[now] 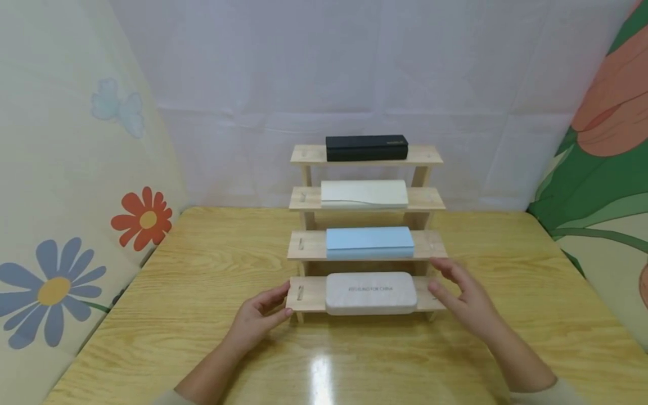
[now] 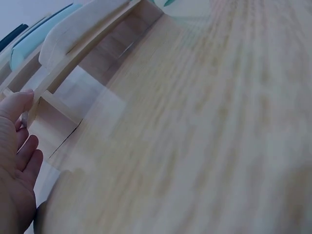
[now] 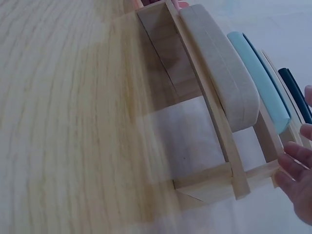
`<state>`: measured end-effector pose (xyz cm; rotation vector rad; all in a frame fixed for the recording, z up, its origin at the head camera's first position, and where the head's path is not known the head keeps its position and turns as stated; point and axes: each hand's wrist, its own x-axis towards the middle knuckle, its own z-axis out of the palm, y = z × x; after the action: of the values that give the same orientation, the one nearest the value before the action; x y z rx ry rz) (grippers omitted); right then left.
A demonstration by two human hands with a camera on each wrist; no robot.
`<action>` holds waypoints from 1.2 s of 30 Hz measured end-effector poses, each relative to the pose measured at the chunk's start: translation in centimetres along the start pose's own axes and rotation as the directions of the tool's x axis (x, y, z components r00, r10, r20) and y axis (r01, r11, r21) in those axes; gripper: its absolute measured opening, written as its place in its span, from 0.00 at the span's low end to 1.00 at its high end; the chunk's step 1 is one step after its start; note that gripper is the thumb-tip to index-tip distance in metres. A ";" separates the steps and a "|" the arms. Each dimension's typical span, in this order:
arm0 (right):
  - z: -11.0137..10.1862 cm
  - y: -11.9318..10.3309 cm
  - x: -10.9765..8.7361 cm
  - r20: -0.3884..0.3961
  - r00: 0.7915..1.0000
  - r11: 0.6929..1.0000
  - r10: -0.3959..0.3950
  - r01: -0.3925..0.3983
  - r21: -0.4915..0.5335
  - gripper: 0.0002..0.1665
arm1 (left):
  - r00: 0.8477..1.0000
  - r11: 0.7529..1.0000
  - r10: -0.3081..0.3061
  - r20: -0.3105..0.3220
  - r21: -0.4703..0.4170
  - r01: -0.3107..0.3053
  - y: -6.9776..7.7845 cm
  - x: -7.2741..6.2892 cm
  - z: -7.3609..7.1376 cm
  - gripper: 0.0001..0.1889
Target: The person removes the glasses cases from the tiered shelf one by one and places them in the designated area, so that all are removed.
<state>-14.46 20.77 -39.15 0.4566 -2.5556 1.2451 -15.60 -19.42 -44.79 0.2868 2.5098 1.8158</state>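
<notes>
A stepped wooden display rack (image 1: pixel 309 295) with several tiers stands on the table. On its lowest tier lies a pale grey hard case (image 1: pixel 371 301) with lettering on top. Above it come a light blue case (image 1: pixel 369 239), a cream flap case (image 1: pixel 363 191) and, at the top, a black case (image 1: pixel 367 148). My left hand (image 1: pixel 258 318) grips the left end of the lowest board between thumb and fingers; the left wrist view has the thumb (image 2: pixel 18 103) against the board's end. Beside the right end, my right hand (image 1: pixel 466 295) has loosely spread fingers; contact there is unclear.
The wood-grain table (image 1: pixel 202 264) extends to both sides of the rack and in front of it. Behind hangs a white cloth (image 1: pixel 243 157). Panels printed with flowers (image 1: pixel 53 291) flank the table on the left and right.
</notes>
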 end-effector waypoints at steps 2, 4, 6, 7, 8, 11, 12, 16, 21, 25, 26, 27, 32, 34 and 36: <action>0.3 0.0 -0.1 -0.002 1.000 1.000 -0.022 0.022 0.009 0.23 | 1.000 1.000 -0.006 -0.007 -0.010 0.006 0.0 0.0 0.1 0.29; 0.6 0.0 -0.1 -0.001 0.999 0.999 -0.036 0.036 0.012 0.23 | 1.000 1.000 -0.005 -0.013 -0.017 0.004 0.1 0.0 0.2 0.29; 0.9 0.0 -0.1 0.009 0.999 0.999 -0.036 0.036 0.019 0.24 | 1.000 1.000 -0.008 -0.021 -0.025 0.008 0.2 0.0 0.3 0.29; 1.0 0.0 -0.1 0.016 0.999 0.999 -0.032 0.031 0.022 0.24 | 1.000 1.000 -0.006 -0.025 -0.026 0.005 0.2 -0.1 0.4 0.29; 1.1 0.0 -0.1 0.026 0.999 0.999 -0.022 0.022 0.030 0.24 | 1.000 1.000 -0.006 -0.027 -0.024 0.005 0.2 -0.1 0.4 0.29; 1.5 0.1 0.0 0.057 0.998 0.997 0.003 -0.007 0.072 0.25 | 0.999 1.000 -0.014 -0.039 -0.025 0.013 0.1 -0.1 0.4 0.28; 1.7 0.1 0.1 0.065 0.998 0.997 0.011 -0.017 0.080 0.25 | 0.999 1.000 -0.016 -0.041 -0.026 0.015 0.0 -0.1 0.4 0.28; 2.2 0.5 0.5 0.071 0.997 0.995 -0.025 0.018 0.097 0.26 | 0.999 1.000 -0.019 -0.046 -0.024 0.017 -0.2 -0.1 0.4 0.28; 2.7 0.7 1.0 0.077 0.993 0.994 -0.087 0.081 0.076 0.28 | 0.999 0.999 -0.015 -0.042 -0.029 0.014 -0.1 -0.2 0.4 0.29; 3.1 0.7 1.1 0.112 0.991 0.993 -0.074 0.063 0.099 0.28 | 0.999 0.999 -0.013 -0.037 -0.045 0.012 0.0 -0.3 0.4 0.28; 3.2 0.7 1.1 0.123 0.990 0.993 -0.067 0.054 0.109 0.28 | 0.999 0.999 -0.014 -0.036 -0.046 0.012 0.0 -0.3 0.4 0.28; 3.3 0.7 1.1 0.132 0.989 0.992 -0.060 0.044 0.115 0.28 | 0.999 0.999 -0.014 -0.035 -0.045 0.012 -0.1 -0.3 0.5 0.28; 3.6 0.5 1.3 0.165 0.984 0.992 -0.060 0.041 0.117 0.29 | 0.999 0.999 -0.010 -0.035 -0.038 0.008 -0.2 -0.3 0.5 0.28; 3.7 0.4 1.4 0.175 0.983 0.994 -0.062 0.045 0.097 0.30 | 0.999 0.999 -0.003 -0.034 -0.042 0.002 -0.2 -0.3 0.5 0.28; 3.9 0.3 1.5 0.186 0.981 0.996 -0.058 0.045 0.071 0.30 | 0.999 0.999 0.000 -0.033 -0.049 -0.001 -0.3 -0.3 0.6 0.28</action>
<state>-16.35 17.61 -41.08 0.6805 -2.6424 1.3295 -15.25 -19.01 -45.26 0.2587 2.4819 1.8947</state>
